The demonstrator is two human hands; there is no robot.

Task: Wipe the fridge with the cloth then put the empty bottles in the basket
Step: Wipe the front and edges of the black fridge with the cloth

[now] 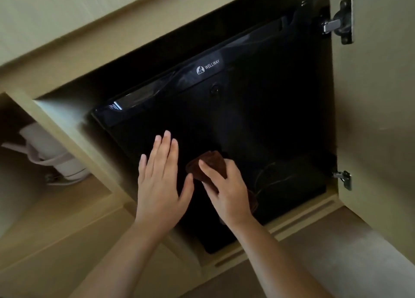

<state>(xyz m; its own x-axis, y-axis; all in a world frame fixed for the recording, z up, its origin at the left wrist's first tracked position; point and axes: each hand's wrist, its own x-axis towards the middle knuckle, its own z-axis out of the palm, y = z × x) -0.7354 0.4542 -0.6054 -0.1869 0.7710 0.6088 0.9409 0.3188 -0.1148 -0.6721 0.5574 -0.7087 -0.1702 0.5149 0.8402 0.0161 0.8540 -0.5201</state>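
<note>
Cloth (213, 163) mostly under right hand (226, 192). Fridge (258, 122) front too dark for detail. White appliance (49, 149), left, half behind cabinet divider (74, 136), blurred. Forearms (125, 264) cut off at btm edge.

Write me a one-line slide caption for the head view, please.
Right hand holds a brown cloth against the black fridge; left hand flat beside it.

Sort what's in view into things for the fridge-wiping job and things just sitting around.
For the job:
black fridge
brown cloth, gripped by the right hand
left hand, fingers straight, at the fridge door

Just there:
white appliance in the compartment to the left
open cabinet door
its upper hinge
</note>
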